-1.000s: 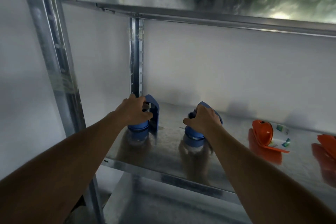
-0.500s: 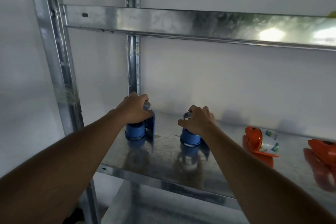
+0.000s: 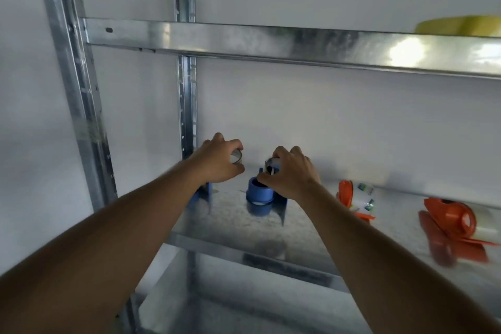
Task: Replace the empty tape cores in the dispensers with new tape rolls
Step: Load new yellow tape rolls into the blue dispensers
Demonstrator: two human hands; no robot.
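Two bare forearms reach up from the bottom edge toward a metal shelf (image 3: 271, 228). The left hand (image 3: 217, 164) has its fingers curled round a small grey tape core (image 3: 236, 157), held clear above the left blue dispenser (image 3: 202, 195), of which only a sliver shows under the wrist. The right hand (image 3: 291, 173) pinches a second grey core (image 3: 272, 165) just above the drum of the right blue dispenser (image 3: 259, 195); whether that core touches the drum is hard to say, since the picture is blurred there. Both dispensers stand on the shelf, near its left end. Further right on the same shelf lie two orange dispensers, one (image 3: 355, 198) loaded with a white roll, the other (image 3: 452, 225) by the right edge. On the upper shelf (image 3: 271, 40), far right, sits a yellow tape roll (image 3: 458, 26).
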